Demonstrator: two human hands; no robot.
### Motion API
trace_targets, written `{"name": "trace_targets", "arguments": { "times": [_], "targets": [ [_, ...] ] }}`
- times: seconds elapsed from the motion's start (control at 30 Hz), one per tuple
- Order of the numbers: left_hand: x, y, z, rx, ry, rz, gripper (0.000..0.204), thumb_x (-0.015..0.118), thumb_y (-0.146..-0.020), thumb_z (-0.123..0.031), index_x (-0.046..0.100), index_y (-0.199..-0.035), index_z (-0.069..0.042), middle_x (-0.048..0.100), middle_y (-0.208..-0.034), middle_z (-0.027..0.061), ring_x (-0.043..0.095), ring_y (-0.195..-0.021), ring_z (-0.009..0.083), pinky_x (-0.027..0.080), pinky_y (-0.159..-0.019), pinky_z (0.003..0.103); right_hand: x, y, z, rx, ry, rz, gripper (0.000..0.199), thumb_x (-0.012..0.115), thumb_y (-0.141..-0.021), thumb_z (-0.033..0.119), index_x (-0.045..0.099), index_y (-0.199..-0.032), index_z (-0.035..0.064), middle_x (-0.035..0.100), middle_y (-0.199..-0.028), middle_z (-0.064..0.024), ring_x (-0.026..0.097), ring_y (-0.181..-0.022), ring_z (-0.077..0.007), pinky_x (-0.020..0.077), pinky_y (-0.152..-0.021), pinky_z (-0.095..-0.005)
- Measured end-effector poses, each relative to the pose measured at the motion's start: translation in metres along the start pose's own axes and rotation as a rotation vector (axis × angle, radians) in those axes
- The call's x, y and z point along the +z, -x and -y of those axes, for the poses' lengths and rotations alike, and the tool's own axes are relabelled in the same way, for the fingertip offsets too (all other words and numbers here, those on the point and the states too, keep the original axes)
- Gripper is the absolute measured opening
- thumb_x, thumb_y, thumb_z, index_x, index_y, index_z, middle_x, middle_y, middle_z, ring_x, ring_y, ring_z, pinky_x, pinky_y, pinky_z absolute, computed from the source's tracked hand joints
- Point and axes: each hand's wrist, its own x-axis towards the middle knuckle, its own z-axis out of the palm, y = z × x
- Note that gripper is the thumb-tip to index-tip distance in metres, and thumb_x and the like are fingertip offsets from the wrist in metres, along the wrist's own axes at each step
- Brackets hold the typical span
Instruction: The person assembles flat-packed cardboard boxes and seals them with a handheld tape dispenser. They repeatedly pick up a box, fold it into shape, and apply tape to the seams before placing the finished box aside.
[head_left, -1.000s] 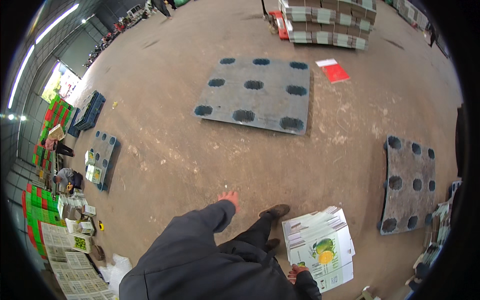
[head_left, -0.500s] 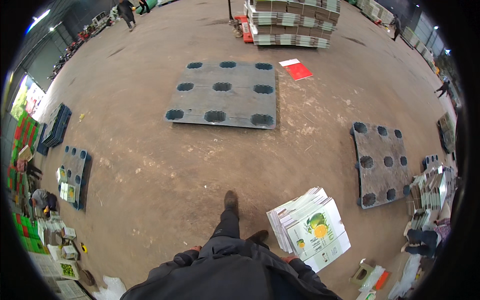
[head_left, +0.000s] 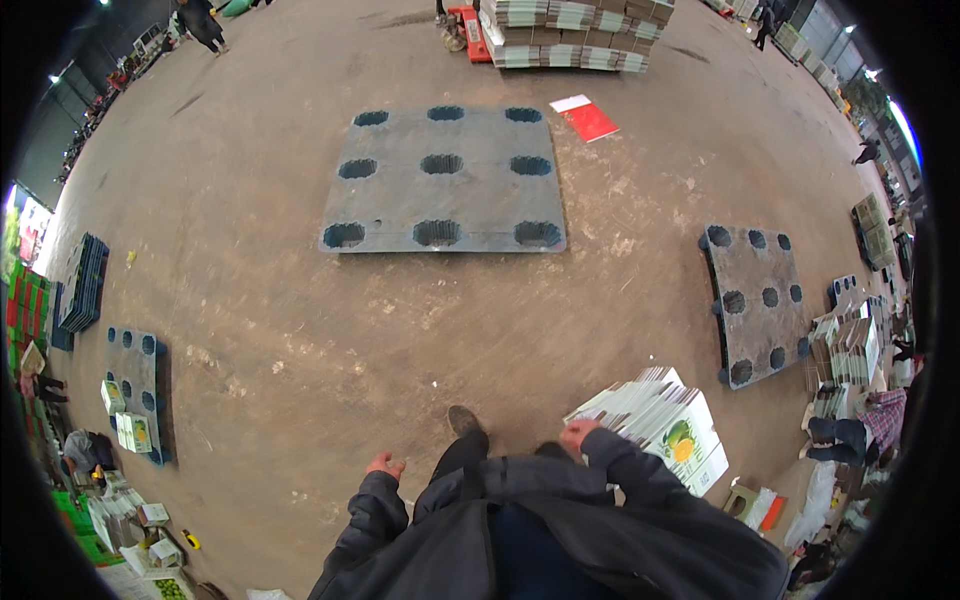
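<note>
Okay, nearest first: both hands sit low in the head view, well apart from each other. Left hand [head_left: 385, 465] hangs beside the body over bare floor [head_left: 300, 330], fingers loosely spread. Right hand [head_left: 577, 436] is at the left edge of a stack of flat cartons [head_left: 690, 432]; fingers look curled, but can't tell if they're clamped on it or just beside it.

Stack sits right of the body, partly behind the right sleeve [head_left: 640, 465]; sheets fanned along the upper left, top one white with a green and orange fruit print. Can't tell if it's on the floor or carried. One brown boot [head_left: 462, 420] shows between the hands.

Right of the stack: an orange piece [head_left: 772, 512] by clear plastic wrap. Farther right, a person in a checked shirt [head_left: 884, 415] by more flat cartons.

Next out: right pallet [head_left: 752, 322], bare and scuffed; left pallet [head_left: 130, 362] with two printed cartons [head_left: 133, 432] on it.

Beyond, center: big grey-blue pallet [head_left: 400, 190], nine dark holes. Red-and-white sheet [head_left: 592, 122] lies just off its upper right corner. Farthest: red pallet jack [head_left: 468, 32] beside a tall carton pile [head_left: 575, 35].
</note>
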Motion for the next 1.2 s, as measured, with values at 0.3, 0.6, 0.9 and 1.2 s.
{"name": "trace_targets", "arguments": {
  "times": [0.3, 0.6, 0.9, 1.2],
  "targets": [
    [-0.044, -0.063, 0.027, -0.229, 0.083, 0.027, 0.061, 0.079, -0.079, -0.046, 0.069, -0.124, -0.007, 0.071, -0.120, 0.0198, 0.066, -0.115, 0.0382, 0.052, -0.101, 0.045, -0.041, -0.093, 0.130, 0.195, 0.201, 0.058, 0.036, 0.075, -0.084, 0.039, 0.078, -0.101, 0.0072, 0.075, -0.078, -0.0096, 0.072, -0.068, -0.0171, 0.0574, -0.067, -0.0340],
    [-0.024, -0.071, -0.025, -0.426, 0.577, -0.041, 0.060, 0.074, -0.083, -0.047, 0.068, -0.127, -0.006, 0.072, -0.119, 0.0190, 0.068, -0.114, 0.0329, 0.053, -0.099, 0.040, -0.090, -0.275, 0.347, 0.058, 0.086, 0.277, 0.026, 0.073, -0.089, 0.023, 0.069, -0.097, -0.0013, 0.067, -0.075, -0.0107, 0.064, -0.059, -0.0201, 0.0513, -0.051, -0.0353],
    [0.008, -0.141, -0.045, -0.708, 0.812, -0.151, 0.065, 0.072, -0.084, -0.051, 0.065, -0.131, -0.007, 0.069, -0.123, 0.0216, 0.064, -0.119, 0.0389, 0.050, -0.101, 0.046, -0.060, -0.400, 0.562, 0.038, 0.382, 0.271, 0.014, 0.065, -0.094, 0.015, 0.063, -0.099, 0.0022, 0.068, -0.076, -0.0151, 0.068, -0.057, -0.0308, 0.0530, -0.042, -0.0462],
    [-0.005, -0.163, -0.076, -0.837, 1.333, -0.448, 0.060, 0.067, -0.089, -0.047, 0.061, -0.132, -0.004, 0.068, -0.124, 0.0220, 0.063, -0.119, 0.0403, 0.050, -0.100, 0.046, -0.081, -0.536, 0.685, -0.102, 1.135, 0.615, 0.032, 0.072, -0.093, 0.023, 0.066, -0.109, -0.0037, 0.074, -0.096, -0.0164, 0.072, -0.092, -0.0329, 0.0595, -0.078, -0.0478]
  ]
}}
